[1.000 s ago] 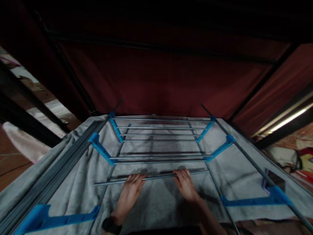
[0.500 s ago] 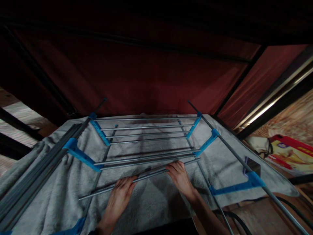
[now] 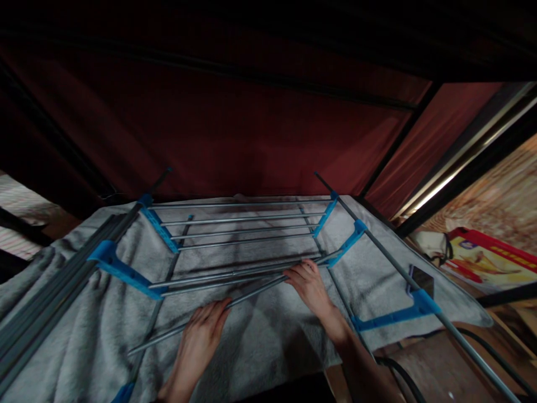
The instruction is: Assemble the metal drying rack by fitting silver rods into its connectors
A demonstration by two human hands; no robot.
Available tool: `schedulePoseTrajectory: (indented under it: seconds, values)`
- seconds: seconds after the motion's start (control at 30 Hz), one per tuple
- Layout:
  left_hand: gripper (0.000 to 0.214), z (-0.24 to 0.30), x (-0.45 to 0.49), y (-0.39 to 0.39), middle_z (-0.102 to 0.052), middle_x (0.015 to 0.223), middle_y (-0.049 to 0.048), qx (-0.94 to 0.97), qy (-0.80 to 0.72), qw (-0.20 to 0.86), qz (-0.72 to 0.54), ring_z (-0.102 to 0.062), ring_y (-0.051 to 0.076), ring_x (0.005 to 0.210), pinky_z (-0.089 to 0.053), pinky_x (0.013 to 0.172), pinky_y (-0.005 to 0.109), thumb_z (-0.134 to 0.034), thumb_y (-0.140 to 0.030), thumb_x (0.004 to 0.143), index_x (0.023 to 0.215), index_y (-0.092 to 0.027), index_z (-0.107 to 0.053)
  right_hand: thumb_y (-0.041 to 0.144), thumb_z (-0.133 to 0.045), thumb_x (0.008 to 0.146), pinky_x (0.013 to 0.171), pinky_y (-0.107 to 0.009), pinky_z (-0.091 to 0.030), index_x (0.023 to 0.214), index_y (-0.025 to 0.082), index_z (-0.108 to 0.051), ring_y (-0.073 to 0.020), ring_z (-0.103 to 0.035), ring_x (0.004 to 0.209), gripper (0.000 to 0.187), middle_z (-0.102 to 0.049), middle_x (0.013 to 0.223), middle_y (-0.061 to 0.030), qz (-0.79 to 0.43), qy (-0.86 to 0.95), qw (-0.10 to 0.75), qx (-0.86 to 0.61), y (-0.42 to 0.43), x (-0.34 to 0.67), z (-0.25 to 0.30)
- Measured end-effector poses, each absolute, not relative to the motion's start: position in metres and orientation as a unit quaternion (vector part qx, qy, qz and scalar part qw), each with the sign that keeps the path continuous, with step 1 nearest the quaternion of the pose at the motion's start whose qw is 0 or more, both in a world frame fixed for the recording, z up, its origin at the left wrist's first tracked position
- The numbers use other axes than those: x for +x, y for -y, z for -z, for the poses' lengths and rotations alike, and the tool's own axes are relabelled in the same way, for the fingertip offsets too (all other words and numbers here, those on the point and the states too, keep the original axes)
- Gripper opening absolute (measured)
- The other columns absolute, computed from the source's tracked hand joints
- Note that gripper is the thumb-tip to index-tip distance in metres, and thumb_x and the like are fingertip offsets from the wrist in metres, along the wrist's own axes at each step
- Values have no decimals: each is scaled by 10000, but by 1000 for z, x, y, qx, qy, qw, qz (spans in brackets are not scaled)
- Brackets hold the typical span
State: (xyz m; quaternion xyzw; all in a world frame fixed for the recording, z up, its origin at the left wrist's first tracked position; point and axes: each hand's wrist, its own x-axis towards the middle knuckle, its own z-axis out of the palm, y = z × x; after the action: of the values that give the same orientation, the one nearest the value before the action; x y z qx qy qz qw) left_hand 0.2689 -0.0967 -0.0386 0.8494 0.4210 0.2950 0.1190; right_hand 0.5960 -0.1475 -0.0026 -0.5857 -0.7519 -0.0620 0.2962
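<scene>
A thin grey metal rod [image 3: 255, 291] slants across the front of a half-built rack, its right end higher than its left. My left hand [image 3: 204, 330] is wrapped over the rod left of its middle. Nearer its right end, my right hand [image 3: 307, 284] grips it too. That right end meets the blue plastic bracket [image 3: 347, 243] on the rack's right side; whether it sits in a hole I cannot tell. Opposite is another blue bracket [image 3: 130, 272], joined to the right side by crossing rods [image 3: 247, 228]. Upright grey poles [image 3: 390, 257] carry the brackets.
A bundle of loose grey rods [image 3: 54, 296] lies at the left on a grey blanket [image 3: 96, 336]. A phone [image 3: 420, 280] rests by the right pole. Beyond it are a red and yellow package [image 3: 486, 260] and a black cable [image 3: 398, 372]. Dark red fabric [image 3: 251, 140] hangs behind.
The rod's right end has risen and moved toward the right bracket, my right hand moving with it, while its left end dipped slightly. The whole view has shifted a little.
</scene>
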Motion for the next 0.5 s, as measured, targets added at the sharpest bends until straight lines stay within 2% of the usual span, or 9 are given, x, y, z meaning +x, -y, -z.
schedulePoseTrajectory:
  seconds: [0.5]
  values:
    - [332, 31, 277, 95, -755, 1024, 22, 857, -398, 77, -319, -715, 215, 894, -584, 797, 350, -433, -402, 1021, 1182, -258, -685, 284, -575, 993, 1115, -450, -375, 1141, 242, -696, -193, -648, 1010, 196, -739, 1048, -29, 95, 752, 286, -587, 144, 615, -7]
